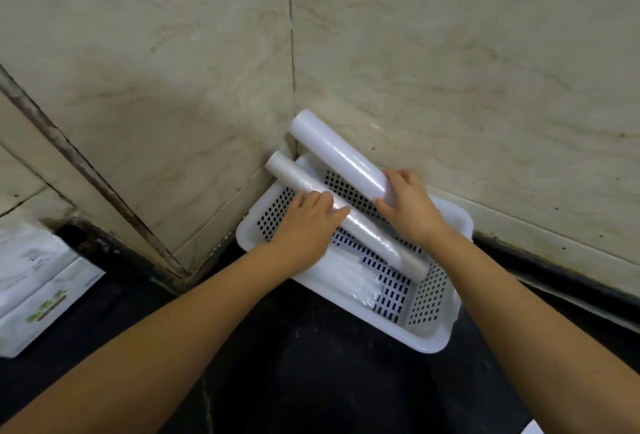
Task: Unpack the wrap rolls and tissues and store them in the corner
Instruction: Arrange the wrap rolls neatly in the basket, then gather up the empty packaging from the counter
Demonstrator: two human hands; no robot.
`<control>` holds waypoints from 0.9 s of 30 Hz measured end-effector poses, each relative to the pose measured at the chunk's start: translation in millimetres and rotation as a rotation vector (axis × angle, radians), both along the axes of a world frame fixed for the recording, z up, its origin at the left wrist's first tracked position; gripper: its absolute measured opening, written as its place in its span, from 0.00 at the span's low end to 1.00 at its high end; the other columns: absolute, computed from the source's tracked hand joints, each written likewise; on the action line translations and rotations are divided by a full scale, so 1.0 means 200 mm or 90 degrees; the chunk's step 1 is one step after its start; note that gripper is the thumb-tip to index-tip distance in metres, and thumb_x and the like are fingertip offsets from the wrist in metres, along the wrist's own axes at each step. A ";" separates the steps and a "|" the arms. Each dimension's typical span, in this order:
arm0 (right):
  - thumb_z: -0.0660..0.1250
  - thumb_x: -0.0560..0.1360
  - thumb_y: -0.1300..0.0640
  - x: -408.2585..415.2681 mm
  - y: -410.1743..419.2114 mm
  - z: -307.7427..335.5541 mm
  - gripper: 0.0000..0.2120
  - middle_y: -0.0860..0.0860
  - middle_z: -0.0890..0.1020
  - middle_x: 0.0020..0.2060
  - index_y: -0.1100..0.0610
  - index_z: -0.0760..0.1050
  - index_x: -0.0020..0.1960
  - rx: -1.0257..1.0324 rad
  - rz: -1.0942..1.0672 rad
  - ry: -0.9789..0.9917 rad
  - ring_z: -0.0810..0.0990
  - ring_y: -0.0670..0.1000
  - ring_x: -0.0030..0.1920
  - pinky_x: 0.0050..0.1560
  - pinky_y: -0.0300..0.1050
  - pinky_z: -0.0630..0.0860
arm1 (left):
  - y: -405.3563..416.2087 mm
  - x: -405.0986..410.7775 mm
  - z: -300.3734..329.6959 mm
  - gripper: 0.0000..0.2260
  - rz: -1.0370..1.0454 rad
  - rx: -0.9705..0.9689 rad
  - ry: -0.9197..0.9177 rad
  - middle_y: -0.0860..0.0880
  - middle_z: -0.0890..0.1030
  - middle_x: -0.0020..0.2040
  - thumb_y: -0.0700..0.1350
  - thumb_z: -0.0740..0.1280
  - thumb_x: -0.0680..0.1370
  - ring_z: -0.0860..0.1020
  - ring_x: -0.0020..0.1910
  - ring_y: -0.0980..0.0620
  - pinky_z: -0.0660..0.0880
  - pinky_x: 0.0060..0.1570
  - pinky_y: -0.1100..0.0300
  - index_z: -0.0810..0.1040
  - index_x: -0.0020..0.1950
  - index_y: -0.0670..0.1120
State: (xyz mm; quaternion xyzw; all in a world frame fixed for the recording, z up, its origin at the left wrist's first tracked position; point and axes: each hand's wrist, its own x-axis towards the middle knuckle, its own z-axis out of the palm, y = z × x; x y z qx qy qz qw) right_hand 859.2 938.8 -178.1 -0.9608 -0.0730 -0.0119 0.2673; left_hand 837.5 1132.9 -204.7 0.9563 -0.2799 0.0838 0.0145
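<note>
A white perforated basket [429,336] sits on the dark counter, pushed into the wall corner. My right hand [410,206] grips the near end of a thick white wrap roll [337,153], whose far end points up into the corner. My left hand [308,222] rests on a thinner, longer wrap roll [377,237] that lies slanted across the basket, fingers curled over its middle. Flat clear-wrapped packs [346,277] lie on the basket floor under the rolls.
Tissue packs [38,281] with green print lie on the counter at the far left. Beige marble-look wall tiles [173,69] close in the corner on both sides. Dark counter [304,364] stretches in front of the basket.
</note>
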 end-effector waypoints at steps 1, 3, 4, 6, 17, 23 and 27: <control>0.64 0.76 0.53 0.00 0.02 -0.02 0.26 0.58 0.67 0.64 0.58 0.61 0.71 -0.012 0.008 0.021 0.68 0.58 0.63 0.66 0.49 0.66 | 0.02 -0.03 0.00 0.27 -0.005 -0.023 0.007 0.41 0.70 0.60 0.34 0.60 0.72 0.66 0.59 0.41 0.60 0.64 0.49 0.65 0.71 0.45; 0.64 0.77 0.53 -0.01 0.05 -0.07 0.27 0.59 0.67 0.66 0.59 0.61 0.72 -0.024 0.020 0.051 0.67 0.59 0.65 0.68 0.50 0.65 | 0.05 -0.06 -0.01 0.26 -0.013 -0.038 0.007 0.39 0.68 0.66 0.34 0.60 0.72 0.65 0.64 0.39 0.59 0.66 0.47 0.66 0.71 0.44; 0.64 0.77 0.53 -0.01 0.07 -0.09 0.27 0.59 0.68 0.66 0.59 0.61 0.72 -0.018 0.017 0.056 0.67 0.59 0.65 0.68 0.50 0.65 | 0.05 -0.07 -0.01 0.27 -0.009 -0.029 0.018 0.39 0.65 0.69 0.34 0.59 0.72 0.63 0.67 0.39 0.56 0.69 0.47 0.65 0.71 0.45; 0.64 0.77 0.54 -0.01 0.09 -0.11 0.26 0.59 0.69 0.66 0.59 0.61 0.72 0.004 0.003 0.057 0.68 0.59 0.65 0.67 0.50 0.65 | 0.06 -0.07 -0.01 0.28 0.002 -0.005 0.047 0.41 0.60 0.73 0.35 0.58 0.74 0.57 0.71 0.41 0.51 0.72 0.46 0.61 0.73 0.47; 0.59 0.79 0.51 -0.22 -0.05 0.21 0.25 0.58 0.66 0.70 0.56 0.60 0.73 -0.026 -0.040 0.048 0.70 0.58 0.66 0.65 0.49 0.67 | -0.03 -0.09 0.17 0.32 -0.005 -0.002 0.134 0.41 0.54 0.77 0.33 0.56 0.74 0.51 0.76 0.44 0.50 0.74 0.48 0.51 0.76 0.47; 0.61 0.78 0.51 -0.69 -0.40 0.40 0.23 0.58 0.72 0.67 0.56 0.64 0.71 -0.091 -0.097 0.080 0.73 0.58 0.65 0.63 0.49 0.68 | -0.29 -0.45 0.33 0.28 -0.154 -0.118 0.200 0.45 0.55 0.77 0.33 0.58 0.75 0.52 0.76 0.47 0.52 0.72 0.53 0.61 0.74 0.49; 0.61 0.78 0.50 -1.04 -0.64 0.32 0.23 0.58 0.75 0.65 0.57 0.65 0.70 -0.154 -0.114 0.229 0.74 0.57 0.64 0.64 0.49 0.70 | -0.45 -0.80 0.31 0.22 -0.217 -0.132 0.343 0.47 0.61 0.75 0.37 0.56 0.77 0.58 0.74 0.48 0.56 0.72 0.54 0.66 0.71 0.49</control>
